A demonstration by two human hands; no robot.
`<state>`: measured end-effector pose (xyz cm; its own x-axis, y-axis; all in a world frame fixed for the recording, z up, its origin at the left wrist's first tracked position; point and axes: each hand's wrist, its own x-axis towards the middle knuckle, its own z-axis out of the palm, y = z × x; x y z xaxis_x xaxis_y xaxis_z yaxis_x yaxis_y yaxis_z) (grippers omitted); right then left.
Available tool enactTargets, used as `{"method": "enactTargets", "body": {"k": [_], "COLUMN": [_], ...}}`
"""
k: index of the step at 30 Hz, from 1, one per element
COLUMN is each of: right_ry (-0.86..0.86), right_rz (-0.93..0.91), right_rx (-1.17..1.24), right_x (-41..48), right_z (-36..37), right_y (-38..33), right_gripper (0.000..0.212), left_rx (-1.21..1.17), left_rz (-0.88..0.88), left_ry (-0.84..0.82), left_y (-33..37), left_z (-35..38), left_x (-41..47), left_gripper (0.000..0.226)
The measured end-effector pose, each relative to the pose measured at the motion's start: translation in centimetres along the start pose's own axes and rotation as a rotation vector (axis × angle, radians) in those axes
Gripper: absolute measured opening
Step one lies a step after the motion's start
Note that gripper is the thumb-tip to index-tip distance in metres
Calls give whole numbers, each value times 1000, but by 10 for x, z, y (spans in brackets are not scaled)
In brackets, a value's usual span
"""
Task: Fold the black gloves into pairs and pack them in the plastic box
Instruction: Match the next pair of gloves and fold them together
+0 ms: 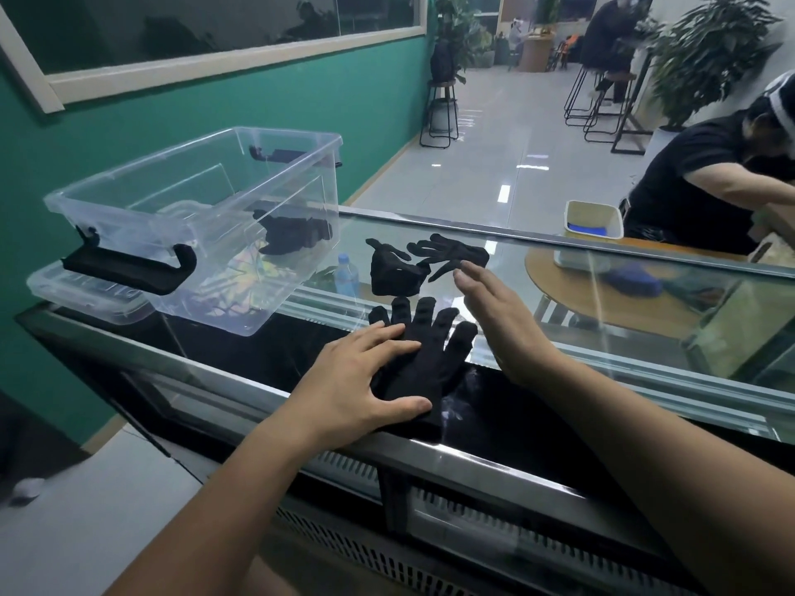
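Partly under flat left hand (361, 380), glove pile (423, 359), perhaps 2; right hand (503, 320) open.

A long glass-topped display counter with a metal frame (430, 455) carries an open clear plastic box with black handles (297, 234), its clear lid (86, 301), one flat black glove (423, 359) and two loose black gloves (426, 262).

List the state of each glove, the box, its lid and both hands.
Plastic box: open, upright on the glass counter.
Lid: off, lying under the box.
Gloves in box: folded bundle, already packed.
Near gloves: flat, fingers spread, pinned down.
Far gloves: loose, crumpled, unfolded.
Left hand: open, palm pressing the near gloves.
Right hand: open, empty, raised beside the near gloves.
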<state>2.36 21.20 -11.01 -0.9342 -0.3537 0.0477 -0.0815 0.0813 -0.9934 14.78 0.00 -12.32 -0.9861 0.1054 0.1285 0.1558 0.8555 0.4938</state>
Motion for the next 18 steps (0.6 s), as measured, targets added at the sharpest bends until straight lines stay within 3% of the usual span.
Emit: {"method": "enactTargets", "body": {"k": [5,10,14,18], "right_ry": [-58,-193,-228,-132], "right_rz": [-343,-727,-636,-541], "right_rx": [-635,-936,-944,-916], "right_x": [-19,-29,-29,-29], "right_z": [-19,-24,-25,-29], "right_y": [13,25,21,18], "right_gripper": [66,42,47,60], "left_rx": [50,92,86,55], "left_rz": [1,-12,-29,-34], "left_ry": [18,15,7,23], "left_y": [5,8,9,11], "left_z": [3,3,3,2], "left_x": [-3,-4,-4,-6], "left_gripper": [86,82,84,79]}}
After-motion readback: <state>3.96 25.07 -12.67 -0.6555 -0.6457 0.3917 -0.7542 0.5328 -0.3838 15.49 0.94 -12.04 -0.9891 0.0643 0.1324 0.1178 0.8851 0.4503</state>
